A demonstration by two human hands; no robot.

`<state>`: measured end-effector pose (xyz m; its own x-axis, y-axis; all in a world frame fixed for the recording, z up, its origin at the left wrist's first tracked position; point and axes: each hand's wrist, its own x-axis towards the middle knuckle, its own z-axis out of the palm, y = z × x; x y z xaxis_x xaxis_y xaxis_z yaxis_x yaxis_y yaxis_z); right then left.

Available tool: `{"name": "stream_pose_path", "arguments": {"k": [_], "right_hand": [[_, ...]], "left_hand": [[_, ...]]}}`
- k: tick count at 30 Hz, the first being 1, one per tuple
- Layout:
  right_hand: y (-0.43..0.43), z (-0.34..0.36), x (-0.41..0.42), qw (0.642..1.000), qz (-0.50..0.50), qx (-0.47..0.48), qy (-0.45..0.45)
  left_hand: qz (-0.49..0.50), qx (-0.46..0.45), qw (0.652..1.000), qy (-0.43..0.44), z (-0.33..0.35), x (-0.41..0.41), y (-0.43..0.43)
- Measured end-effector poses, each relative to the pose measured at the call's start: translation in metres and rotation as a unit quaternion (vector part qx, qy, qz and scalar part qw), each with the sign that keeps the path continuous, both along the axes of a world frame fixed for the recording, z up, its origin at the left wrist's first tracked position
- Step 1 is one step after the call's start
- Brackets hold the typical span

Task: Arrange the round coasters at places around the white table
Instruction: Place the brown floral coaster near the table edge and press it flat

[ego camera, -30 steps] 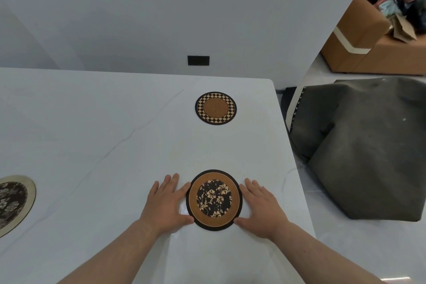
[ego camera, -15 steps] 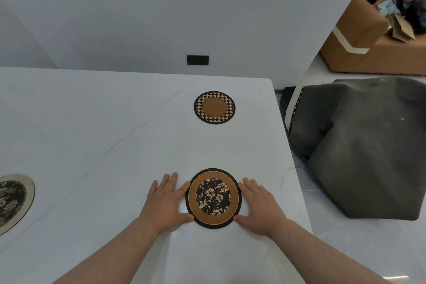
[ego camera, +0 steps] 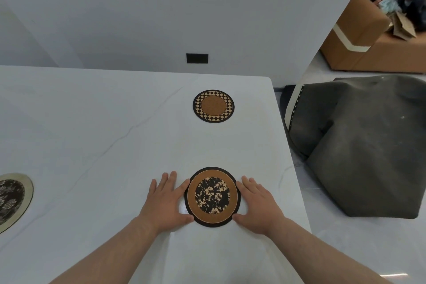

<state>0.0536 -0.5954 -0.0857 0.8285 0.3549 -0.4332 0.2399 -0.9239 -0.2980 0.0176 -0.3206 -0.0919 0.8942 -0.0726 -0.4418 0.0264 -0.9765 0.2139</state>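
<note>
A round brown coaster with a black floral centre (ego camera: 212, 196) lies flat on the white table (ego camera: 96, 127) near its right edge. My left hand (ego camera: 166, 203) lies flat on the table, its thumb and forefinger touching the coaster's left rim. My right hand (ego camera: 258, 204) lies flat against the right rim in the same way. Farther back sits a checker-rimmed coaster (ego camera: 213, 106). A pale-rimmed floral coaster (ego camera: 12, 199) is cut off at the left edge.
The table's right edge runs close to my right hand. Beyond it, on the floor, slumps a dark grey cover (ego camera: 359, 145). A cardboard box (ego camera: 368, 37) with clothes stands at the back right. A black wall plate (ego camera: 197, 58) sits behind the table.
Both hands and the floral coaster keep their places. Only the view has shifted very slightly.
</note>
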Motion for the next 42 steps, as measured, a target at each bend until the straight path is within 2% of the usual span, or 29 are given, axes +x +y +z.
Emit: {"name": "stream_pose_path", "arguments": {"k": [9,13,19,24,30,42], "right_hand": [[-0.001,0.022,0.012,0.998,0.032,-0.022,0.049],[-0.001,0.046,0.020,0.997,-0.039,0.013,0.065],[-0.005,0.096,0.013,0.989,-0.098,0.092,0.059],[-0.001,0.144,0.007,0.989,-0.062,0.137,0.002],[0.011,0.189,0.005,0.991,-0.010,0.129,-0.035],[0.051,0.221,-0.016,0.992,0.005,0.122,-0.019]], "left_hand": [[-0.011,0.004,0.999,0.046,0.019,0.011,0.000],[0.041,-0.060,0.994,0.085,0.047,0.019,0.008],[0.080,-0.091,0.992,0.042,0.095,0.011,0.017],[0.096,-0.125,0.987,-0.023,0.142,-0.006,0.012],[0.128,-0.139,0.981,-0.031,0.179,-0.028,0.019],[0.165,-0.107,0.979,-0.050,0.215,-0.074,0.061]]}}
